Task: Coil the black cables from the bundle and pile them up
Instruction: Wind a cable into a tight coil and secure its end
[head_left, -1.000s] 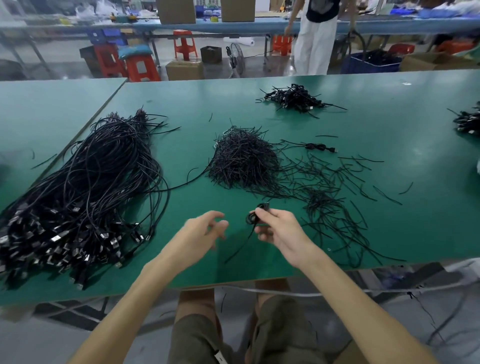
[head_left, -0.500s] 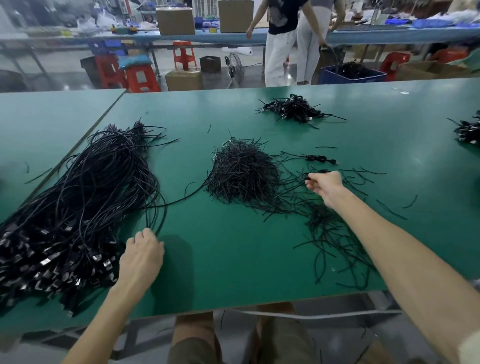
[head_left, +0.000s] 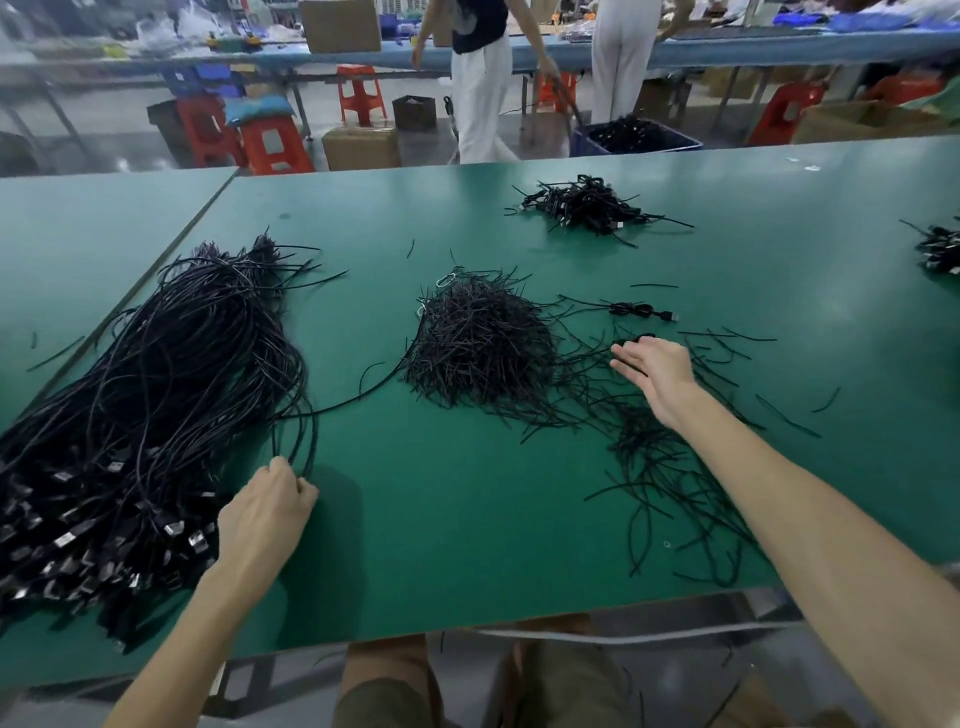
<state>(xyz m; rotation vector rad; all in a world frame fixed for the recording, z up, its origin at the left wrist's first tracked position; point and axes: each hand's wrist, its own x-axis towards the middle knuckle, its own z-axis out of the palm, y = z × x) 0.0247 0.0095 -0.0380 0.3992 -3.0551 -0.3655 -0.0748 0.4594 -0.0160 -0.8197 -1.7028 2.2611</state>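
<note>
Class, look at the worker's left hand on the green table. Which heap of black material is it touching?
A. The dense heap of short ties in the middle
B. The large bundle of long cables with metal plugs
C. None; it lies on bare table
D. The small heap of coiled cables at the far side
B: the left hand curls its fingers on loose strands at the near right edge of the big cable bundle.

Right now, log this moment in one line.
left hand: pinches cable at bundle edge | right hand: open beside coiled cable
</note>
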